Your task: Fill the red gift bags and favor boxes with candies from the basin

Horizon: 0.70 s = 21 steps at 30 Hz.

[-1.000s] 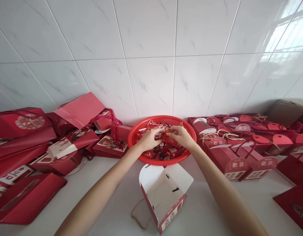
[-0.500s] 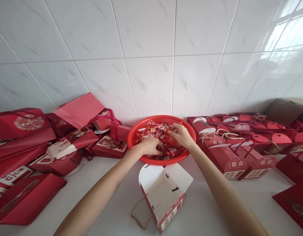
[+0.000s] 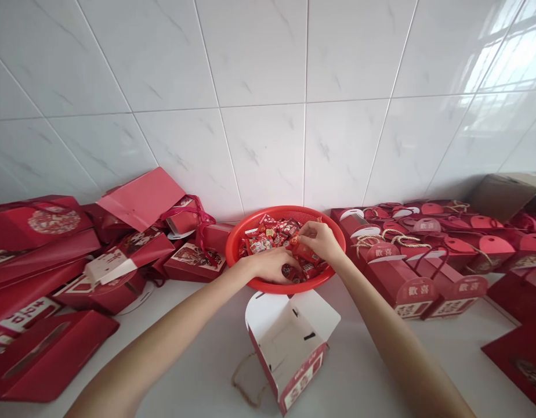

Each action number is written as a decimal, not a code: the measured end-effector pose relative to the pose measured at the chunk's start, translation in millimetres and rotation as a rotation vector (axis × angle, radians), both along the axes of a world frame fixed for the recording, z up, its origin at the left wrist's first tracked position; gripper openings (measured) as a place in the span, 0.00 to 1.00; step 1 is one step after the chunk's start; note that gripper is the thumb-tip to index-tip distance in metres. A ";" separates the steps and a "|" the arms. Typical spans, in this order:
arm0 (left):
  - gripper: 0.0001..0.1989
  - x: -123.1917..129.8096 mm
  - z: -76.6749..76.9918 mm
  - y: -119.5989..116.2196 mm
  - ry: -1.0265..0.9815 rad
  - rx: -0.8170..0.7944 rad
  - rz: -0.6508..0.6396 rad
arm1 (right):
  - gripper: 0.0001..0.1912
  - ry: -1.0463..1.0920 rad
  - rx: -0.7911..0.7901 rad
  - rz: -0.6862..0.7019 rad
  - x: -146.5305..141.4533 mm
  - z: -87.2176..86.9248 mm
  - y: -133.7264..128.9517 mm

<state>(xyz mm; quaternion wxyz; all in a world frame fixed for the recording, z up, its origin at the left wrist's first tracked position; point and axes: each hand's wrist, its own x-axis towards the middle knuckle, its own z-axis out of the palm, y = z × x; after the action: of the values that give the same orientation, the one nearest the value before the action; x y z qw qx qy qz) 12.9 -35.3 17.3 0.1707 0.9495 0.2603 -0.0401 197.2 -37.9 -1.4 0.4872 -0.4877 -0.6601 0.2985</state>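
A red plastic basket [image 3: 238,273] stands against the wall, heaped with red-wrapped candies [image 3: 261,244]. Inside it, my left hand [image 3: 274,264] curls its fingers around a dark red wrapped candy [image 3: 289,271] near the front rim. At the right side of the heap, my right hand [image 3: 319,239] pinches a red candy packet [image 3: 305,253] between thumb and fingers. Just in front of the basket sits a red gift box [image 3: 289,348] with its white flaps spread and its white inside showing; a rope handle [image 3: 242,380] lies at its left.
Several folded red boxes [image 3: 198,258] and loose cartons [image 3: 50,354] are piled on the left. Rows of closed red gift boxes [image 3: 402,284] with rope handles stand on the right. Behind them is a brown cardboard box [image 3: 503,194]. A white tiled wall [image 3: 263,157] rises at the back.
My left hand has shifted slightly right and forward over the candies, and a dark red candy now shows at its fingers. My right hand stays nearly in place. The box has not moved.
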 end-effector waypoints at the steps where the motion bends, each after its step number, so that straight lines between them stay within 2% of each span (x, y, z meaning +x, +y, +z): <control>1: 0.15 1.3 0.7 -0.2 0.027 0.013 0.002 | 0.02 -0.005 -0.001 0.010 -0.1 0.2 -0.3; 6: 0.15 6.3 4.4 0.4 0.151 0.068 0.033 | 0.02 -0.012 -0.013 0.039 0.3 -0.7 0.6; 12: 0.16 14.0 2.6 8.5 0.205 -0.069 0.070 | 0.02 -0.001 -0.017 0.040 0.8 -1.7 0.5; 15: 0.18 23.2 -1.5 8.2 0.268 0.013 0.108 | 0.03 0.004 -0.014 0.049 1.0 -2.1 -0.6; 21: 0.05 40.3 -4.2 -0.6 0.312 0.107 0.078 | 0.02 -0.013 -0.001 0.038 1.0 -3.6 0.9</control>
<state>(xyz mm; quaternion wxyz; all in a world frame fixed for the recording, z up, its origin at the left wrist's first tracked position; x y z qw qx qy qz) 53.2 -36.0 13.0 0.0789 0.9286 0.3222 -0.1666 198.2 -36.9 -5.0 0.4770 -0.4774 -0.6720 0.3050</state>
